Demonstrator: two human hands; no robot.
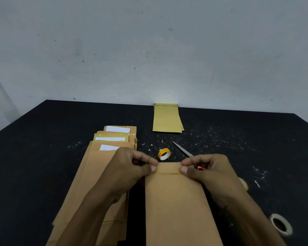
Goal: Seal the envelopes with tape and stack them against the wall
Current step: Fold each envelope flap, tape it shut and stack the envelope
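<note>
As seen from the head camera, a brown envelope (178,201) is pinched at its folded top flap by the left hand (132,167) and right hand (208,173), thumbs and forefingers closed on its corners. Unsealed envelopes (98,167) are piled at left; a sealed stack (166,119) lies against the wall (149,50). A yellow tape roll (164,154) and scissors (182,150) lie just beyond.
</note>
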